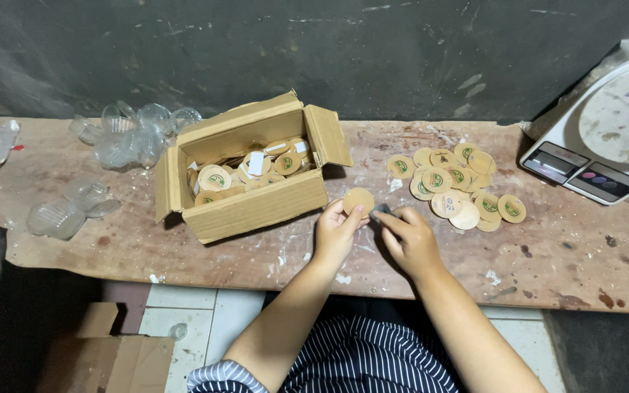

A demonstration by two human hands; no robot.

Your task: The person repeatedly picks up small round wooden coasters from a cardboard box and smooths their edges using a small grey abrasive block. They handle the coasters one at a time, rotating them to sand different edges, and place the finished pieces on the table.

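Observation:
My left hand [335,233] pinches a round tan disc [359,199] and holds it upright above the wooden bench [183,255]. My right hand [409,236] is closed around a small dark object [382,212] right beside the disc; what the object is I cannot tell. An open cardboard box [256,207] full of similar round discs with green marks sits just left of my hands. To the right, a loose pile of discs [454,185] lies flat on the bench.
A white digital scale [606,138] stands at the far right. Clear plastic cups [129,135] and more plastic containers [67,211] lie at the left. A dark wall runs behind the bench. A cardboard piece [111,356] lies on the tiled floor below.

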